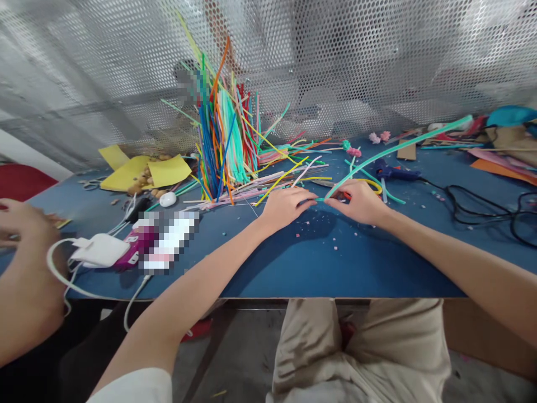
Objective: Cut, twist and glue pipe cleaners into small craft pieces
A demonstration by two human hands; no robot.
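Nearest, pale pink scraps [335,248] are strewn at six o'clock from the hands, on the blue table [268,268]. And here's the green fuzzy stem [394,149]: its low end is pinched between closed fingertips by left hand [289,208] and right hand [361,200], side by side, its length angled toward two o'clock. Beyond, a blue glue gun [398,172] is seen at two, a coloured bundle of stems [229,140] is stood at ten, backed by a perforated metal screen [344,61].

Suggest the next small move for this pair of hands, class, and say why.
Perhaps bend the green strip at the pinch: the left hand and right hand hold it close together, while its long free length extends past the right hand.
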